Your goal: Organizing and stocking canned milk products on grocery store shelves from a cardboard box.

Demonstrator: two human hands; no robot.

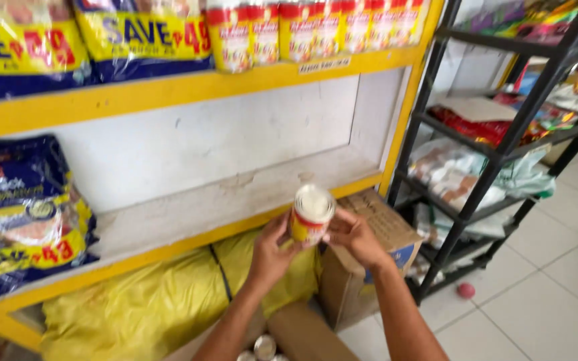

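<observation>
A small can (311, 214) with a yellow and red label and a pale lid is held between both hands in front of a yellow shelf (168, 230). My left hand (272, 251) grips its left side and my right hand (354, 235) its right side. The can tilts slightly, lid facing up toward the camera. The white shelf board behind it is bare near the can.
Blue and yellow bags (25, 214) lie at the shelf's left. More bags and a row of similar cans (316, 30) fill the shelf above. A cardboard box (376, 254), yellow sacks (148, 304) and loose cans (264, 347) sit below. A black metal rack (496, 154) stands right.
</observation>
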